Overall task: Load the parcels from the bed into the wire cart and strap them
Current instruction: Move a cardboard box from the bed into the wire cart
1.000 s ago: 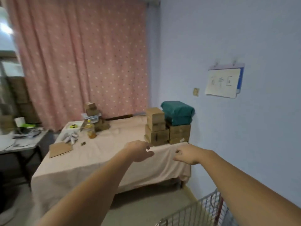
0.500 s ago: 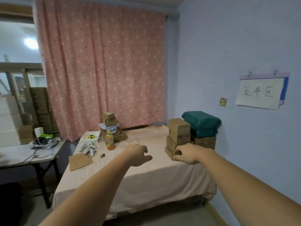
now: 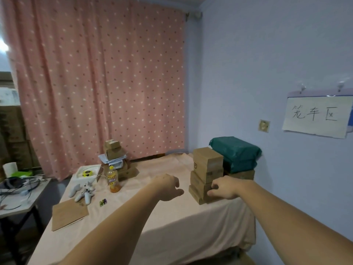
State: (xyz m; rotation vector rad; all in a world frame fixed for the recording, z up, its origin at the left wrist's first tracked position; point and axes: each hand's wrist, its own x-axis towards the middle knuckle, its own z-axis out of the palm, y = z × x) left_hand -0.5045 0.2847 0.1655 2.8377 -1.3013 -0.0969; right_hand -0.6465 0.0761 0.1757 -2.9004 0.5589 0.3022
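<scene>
A: Head view: your left hand (image 3: 168, 186) hangs over the bed (image 3: 152, 222), grip loosely curled, holding nothing.
B: Right?
A: Your right hand (image 3: 223, 189) is at the cardboard parcel stack (image 3: 207, 173); can't tell if it's gripping. Green parcel (image 3: 236, 153) sits behind.

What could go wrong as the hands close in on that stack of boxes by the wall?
The cardboard stack is tall and unevenly aligned; gripping it low, where the right hand is, could topple the upper boxes. The green parcel beside it might slide off if its supporting box is jostled. The left hand is not on the stack yet.
</scene>
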